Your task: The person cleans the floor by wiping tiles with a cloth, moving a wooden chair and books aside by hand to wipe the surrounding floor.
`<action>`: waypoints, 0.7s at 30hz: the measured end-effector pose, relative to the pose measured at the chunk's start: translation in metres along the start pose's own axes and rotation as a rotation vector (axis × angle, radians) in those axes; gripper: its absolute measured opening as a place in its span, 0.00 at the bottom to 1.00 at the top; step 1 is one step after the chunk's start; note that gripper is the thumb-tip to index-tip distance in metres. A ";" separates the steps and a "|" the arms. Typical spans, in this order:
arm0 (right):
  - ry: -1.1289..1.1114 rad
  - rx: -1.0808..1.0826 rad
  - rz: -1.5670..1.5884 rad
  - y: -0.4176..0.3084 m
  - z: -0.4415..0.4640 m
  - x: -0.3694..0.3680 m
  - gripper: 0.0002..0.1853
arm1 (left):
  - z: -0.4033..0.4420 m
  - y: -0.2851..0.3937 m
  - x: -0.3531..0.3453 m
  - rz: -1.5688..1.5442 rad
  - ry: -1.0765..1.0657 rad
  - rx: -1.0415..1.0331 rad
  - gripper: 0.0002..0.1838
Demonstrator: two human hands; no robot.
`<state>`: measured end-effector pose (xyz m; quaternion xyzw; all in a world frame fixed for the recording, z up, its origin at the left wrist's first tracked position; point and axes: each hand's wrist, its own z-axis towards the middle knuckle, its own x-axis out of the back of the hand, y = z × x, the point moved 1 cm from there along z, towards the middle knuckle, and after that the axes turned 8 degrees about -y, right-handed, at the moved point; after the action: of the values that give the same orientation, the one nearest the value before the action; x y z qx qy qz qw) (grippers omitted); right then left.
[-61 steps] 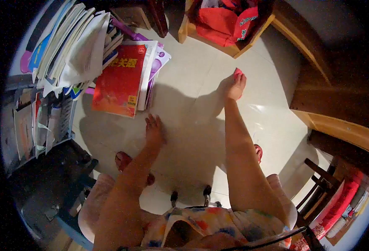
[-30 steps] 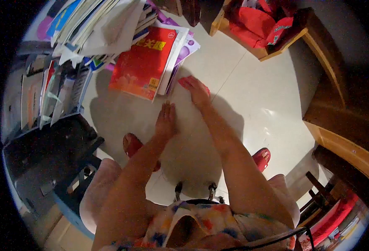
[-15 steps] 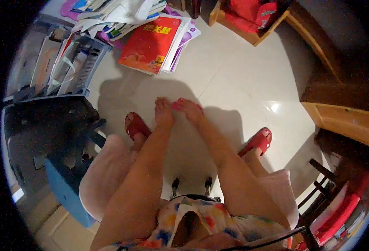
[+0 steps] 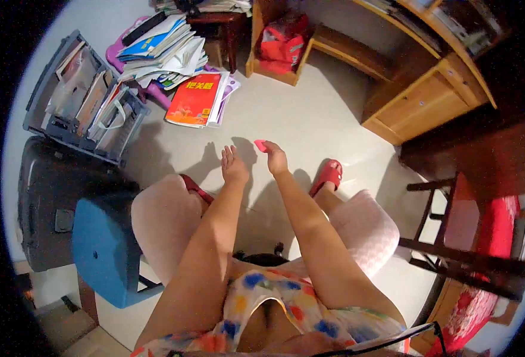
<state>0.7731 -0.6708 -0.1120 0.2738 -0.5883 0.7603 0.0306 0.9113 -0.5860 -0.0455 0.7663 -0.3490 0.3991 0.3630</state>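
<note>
Out in front of me, above the floor, my left hand (image 4: pixel 234 168) is held with its fingers stretched out and nothing in it. To its right, my right hand (image 4: pixel 276 159) grips a small bright pink object (image 4: pixel 260 145) that sticks out past the fingertips on the left side. Its kind is too small to make out. A gap separates the two hands. Beyond them on the floor lies a red book (image 4: pixel 192 100) with yellow lettering, on top of other white and purple-edged books.
A heap of papers (image 4: pixel 166 56) rests on something purple. At left are a grey crate (image 4: pixel 66 128) of folders, a black suitcase (image 4: pixel 54 202) and a blue stool (image 4: pixel 105 250). Wooden furniture (image 4: pixel 429 98) and a dark chair (image 4: pixel 453 232) stand at right. Red slippers (image 4: pixel 328 177) are on my feet.
The view has tilted up, showing more of the room. My hands have moved apart. The pink object, earlier partly covered by my right hand, now protrudes from its fingers.
</note>
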 end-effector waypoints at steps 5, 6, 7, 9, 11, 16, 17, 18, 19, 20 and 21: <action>0.167 0.013 -0.149 -0.059 -0.039 0.048 0.16 | -0.036 0.017 0.011 -0.046 0.118 -0.127 0.47; 0.189 0.043 -0.184 -0.063 -0.045 0.053 0.16 | -0.045 0.017 0.010 -0.068 0.134 -0.157 0.47; 0.207 0.072 -0.218 -0.067 -0.051 0.055 0.16 | -0.051 0.018 0.010 -0.090 0.149 -0.184 0.47; 0.225 0.018 -0.133 -0.092 -0.067 0.065 0.16 | -0.069 0.022 0.017 -0.091 0.141 -0.208 0.47; 0.257 -0.019 -0.104 -0.106 -0.080 0.072 0.16 | -0.083 0.028 0.020 -0.065 0.084 -0.203 0.47; 0.402 -0.029 -0.180 -0.104 -0.092 0.080 0.16 | -0.093 0.032 0.014 -0.020 0.079 -0.271 0.51; 0.422 -0.022 -0.168 -0.097 -0.091 0.081 0.17 | -0.094 0.032 0.010 -0.025 0.067 -0.282 0.52; 0.437 -0.017 -0.155 -0.088 -0.090 0.081 0.17 | -0.091 0.031 0.003 -0.013 0.081 -0.304 0.52; 0.450 -0.012 -0.140 -0.079 -0.087 0.080 0.17 | -0.085 0.028 -0.006 -0.001 0.095 -0.323 0.52; 0.466 -0.023 -0.071 -0.069 -0.084 0.078 0.17 | -0.084 0.027 -0.007 0.014 0.108 -0.342 0.53; 0.486 -0.041 0.000 -0.058 -0.081 0.075 0.17 | -0.081 0.025 -0.009 0.005 0.059 -0.321 0.51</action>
<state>0.7004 -0.6003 -0.0402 0.0821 -0.5788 0.7919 0.1767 0.8580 -0.5286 -0.0125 0.6856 -0.3991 0.3615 0.4899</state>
